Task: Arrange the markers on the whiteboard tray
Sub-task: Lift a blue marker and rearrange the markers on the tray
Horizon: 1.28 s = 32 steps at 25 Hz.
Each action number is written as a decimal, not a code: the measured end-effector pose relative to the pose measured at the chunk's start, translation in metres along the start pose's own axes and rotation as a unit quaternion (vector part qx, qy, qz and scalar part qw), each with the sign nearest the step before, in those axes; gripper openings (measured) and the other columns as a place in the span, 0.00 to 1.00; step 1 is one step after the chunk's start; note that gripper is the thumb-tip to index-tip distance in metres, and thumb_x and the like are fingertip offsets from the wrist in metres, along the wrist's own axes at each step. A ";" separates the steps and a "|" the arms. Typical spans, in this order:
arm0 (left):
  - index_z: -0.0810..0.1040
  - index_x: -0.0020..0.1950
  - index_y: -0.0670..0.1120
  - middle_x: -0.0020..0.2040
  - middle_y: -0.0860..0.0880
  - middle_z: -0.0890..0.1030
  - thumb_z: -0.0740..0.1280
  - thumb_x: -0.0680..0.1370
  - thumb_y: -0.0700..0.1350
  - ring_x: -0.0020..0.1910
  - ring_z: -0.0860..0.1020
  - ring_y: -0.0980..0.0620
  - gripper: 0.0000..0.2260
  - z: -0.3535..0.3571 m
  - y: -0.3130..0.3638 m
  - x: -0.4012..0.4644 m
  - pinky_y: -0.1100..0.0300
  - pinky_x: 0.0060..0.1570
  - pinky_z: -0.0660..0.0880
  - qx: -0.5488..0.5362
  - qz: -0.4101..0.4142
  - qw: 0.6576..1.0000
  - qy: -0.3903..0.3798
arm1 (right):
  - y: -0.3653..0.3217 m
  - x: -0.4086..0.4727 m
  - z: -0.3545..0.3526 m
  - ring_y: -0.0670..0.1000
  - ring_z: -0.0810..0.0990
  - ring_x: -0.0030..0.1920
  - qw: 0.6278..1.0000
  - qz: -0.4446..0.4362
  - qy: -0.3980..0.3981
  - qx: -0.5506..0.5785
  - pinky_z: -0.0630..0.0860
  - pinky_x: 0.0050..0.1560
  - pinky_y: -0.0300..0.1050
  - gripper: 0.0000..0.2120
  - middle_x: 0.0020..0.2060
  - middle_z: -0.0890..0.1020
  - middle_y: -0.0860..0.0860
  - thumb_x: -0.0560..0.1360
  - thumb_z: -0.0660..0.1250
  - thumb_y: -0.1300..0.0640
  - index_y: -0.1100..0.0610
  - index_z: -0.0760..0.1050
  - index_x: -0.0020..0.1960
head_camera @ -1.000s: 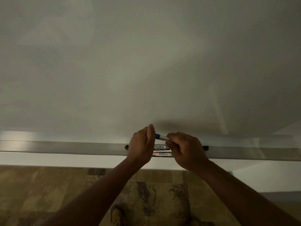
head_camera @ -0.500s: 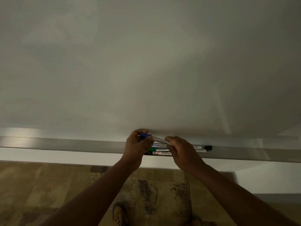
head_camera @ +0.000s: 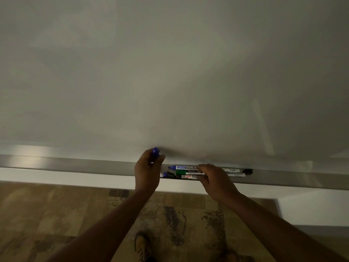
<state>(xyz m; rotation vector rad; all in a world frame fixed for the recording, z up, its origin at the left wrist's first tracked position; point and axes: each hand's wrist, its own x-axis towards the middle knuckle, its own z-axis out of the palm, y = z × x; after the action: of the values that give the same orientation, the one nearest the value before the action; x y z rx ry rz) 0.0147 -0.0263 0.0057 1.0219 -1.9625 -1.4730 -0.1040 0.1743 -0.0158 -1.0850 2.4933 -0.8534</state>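
The aluminium whiteboard tray [head_camera: 75, 164] runs across the view under the whiteboard [head_camera: 170, 72]. In it lie several markers side by side: a blue one [head_camera: 181, 167], a green one [head_camera: 188, 172], a red-labelled one [head_camera: 189, 176], and white-bodied ones [head_camera: 235, 172] with a black cap [head_camera: 248, 171] further right. My left hand [head_camera: 148, 171] is at the left end of the group, closed on a blue-capped marker [head_camera: 155, 152] whose blue end sticks up above the fingers. My right hand [head_camera: 215, 179] lies over the middle of the group, fingers and thumb curled around the green and red markers.
A small blue and black piece [head_camera: 168, 174] lies in the tray beside my left hand. Below the tray are a white wall strip [head_camera: 56, 178], patterned carpet [head_camera: 56, 214] and my shoe [head_camera: 142, 244]. The tray stretches bare to the left and right.
Both hands held the blue-capped marker together above the tray. My left hand has carried it leftward and tipped it upright; my right hand let go and dropped onto the markers in the tray.
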 end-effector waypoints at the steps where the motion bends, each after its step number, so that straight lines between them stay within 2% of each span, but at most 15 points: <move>1: 0.79 0.55 0.52 0.46 0.59 0.81 0.71 0.77 0.43 0.45 0.80 0.60 0.09 -0.004 -0.004 0.003 0.72 0.42 0.74 0.057 0.066 0.996 -0.019 | 0.002 0.001 0.001 0.51 0.80 0.49 1.000 0.003 -0.001 -0.004 0.77 0.51 0.46 0.15 0.53 0.82 0.51 0.76 0.68 0.55 0.54 0.75 0.63; 3: 0.81 0.57 0.46 0.49 0.55 0.79 0.71 0.76 0.39 0.45 0.78 0.56 0.10 -0.009 -0.013 0.008 0.69 0.45 0.75 0.173 0.183 0.965 -0.066 | 0.004 0.003 0.003 0.52 0.80 0.50 1.000 0.011 -0.005 -0.013 0.78 0.51 0.49 0.15 0.52 0.82 0.52 0.76 0.68 0.56 0.54 0.76 0.62; 5: 0.81 0.58 0.41 0.50 0.48 0.77 0.71 0.75 0.35 0.45 0.76 0.51 0.12 -0.015 -0.025 0.012 0.64 0.45 0.76 0.275 0.255 0.920 -0.117 | 0.007 0.006 0.005 0.54 0.80 0.49 0.999 0.010 -0.017 -0.031 0.77 0.50 0.49 0.13 0.51 0.82 0.52 0.76 0.68 0.56 0.54 0.77 0.61; 7: 0.80 0.61 0.40 0.52 0.45 0.78 0.71 0.74 0.33 0.46 0.76 0.47 0.15 -0.020 -0.036 0.015 0.55 0.45 0.79 0.369 0.281 0.870 -0.165 | 0.011 0.006 0.007 0.55 0.79 0.49 0.998 0.004 -0.034 -0.051 0.77 0.50 0.50 0.10 0.50 0.81 0.53 0.76 0.67 0.58 0.55 0.79 0.57; 9: 0.78 0.64 0.41 0.54 0.45 0.79 0.68 0.74 0.31 0.50 0.77 0.46 0.18 -0.025 -0.044 0.015 0.52 0.46 0.80 0.415 0.281 0.844 -0.193 | 0.015 0.006 0.010 0.56 0.79 0.50 0.997 -0.001 -0.046 -0.064 0.76 0.50 0.50 0.08 0.50 0.82 0.53 0.76 0.67 0.59 0.56 0.80 0.55; 15: 0.77 0.59 0.47 0.52 0.47 0.81 0.64 0.75 0.32 0.52 0.78 0.46 0.16 -0.035 -0.053 0.019 0.56 0.46 0.74 0.424 0.245 0.846 -0.209 | 0.022 0.005 0.017 0.57 0.77 0.51 0.994 -0.017 -0.052 -0.095 0.77 0.50 0.52 0.08 0.50 0.81 0.55 0.75 0.67 0.61 0.57 0.80 0.53; 19: 0.77 0.60 0.47 0.53 0.46 0.81 0.65 0.73 0.31 0.51 0.78 0.45 0.19 -0.041 -0.058 0.021 0.55 0.45 0.74 0.436 0.219 0.848 -0.208 | 0.022 0.007 0.024 0.55 0.76 0.51 0.989 -0.025 -0.062 -0.132 0.77 0.49 0.51 0.07 0.49 0.80 0.53 0.76 0.65 0.62 0.57 0.80 0.50; 24: 0.77 0.60 0.45 0.56 0.46 0.77 0.63 0.73 0.30 0.54 0.75 0.46 0.18 -0.041 -0.061 0.026 0.54 0.48 0.75 0.453 0.190 0.839 -0.231 | 0.024 0.011 0.028 0.54 0.75 0.53 0.980 -0.036 -0.087 -0.175 0.76 0.50 0.49 0.09 0.49 0.80 0.52 0.74 0.66 0.65 0.56 0.80 0.50; 27: 0.78 0.58 0.45 0.56 0.47 0.76 0.63 0.75 0.31 0.55 0.73 0.48 0.16 -0.042 -0.064 0.025 0.56 0.50 0.75 0.461 0.177 0.838 -0.234 | 0.027 0.011 0.027 0.56 0.75 0.54 0.978 -0.029 -0.081 -0.189 0.76 0.51 0.51 0.04 0.51 0.81 0.53 0.74 0.67 0.62 0.57 0.80 0.48; 32: 0.78 0.59 0.43 0.56 0.45 0.79 0.65 0.74 0.31 0.55 0.75 0.46 0.16 -0.038 -0.064 0.020 0.54 0.50 0.76 0.451 0.198 0.843 -0.215 | 0.036 0.012 0.025 0.56 0.73 0.55 0.977 0.002 -0.091 -0.194 0.74 0.52 0.52 0.07 0.52 0.78 0.53 0.78 0.66 0.55 0.56 0.79 0.53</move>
<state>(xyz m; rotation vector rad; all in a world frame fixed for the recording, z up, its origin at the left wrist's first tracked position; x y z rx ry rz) 0.0494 -0.0737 -0.0449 0.5248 -3.0828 -0.5174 -0.1207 0.1750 -0.0585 -1.2106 2.5607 -0.2487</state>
